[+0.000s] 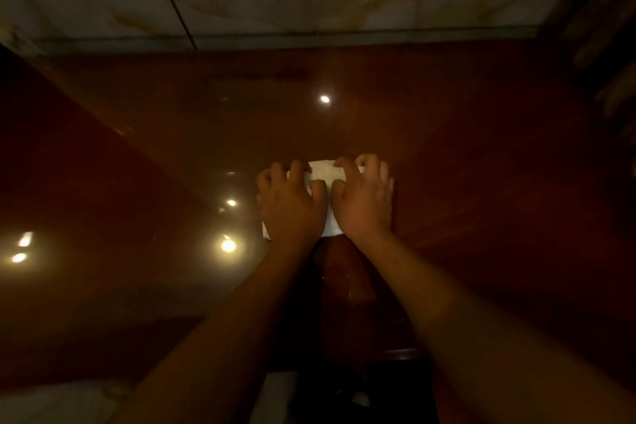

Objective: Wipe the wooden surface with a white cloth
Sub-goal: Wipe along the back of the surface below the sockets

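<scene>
One folded white cloth [321,175], soft and rectangular, lies mid-desk on the glossy reddish wooden desk [464,155], pressed under two bare hands, left hand [290,201] and right hand [364,200], each grip's fingers curled onto it.

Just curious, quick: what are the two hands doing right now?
Left hand: fingers curled, pressing down on the white cloth.
Right hand: the same, beside it.
</scene>
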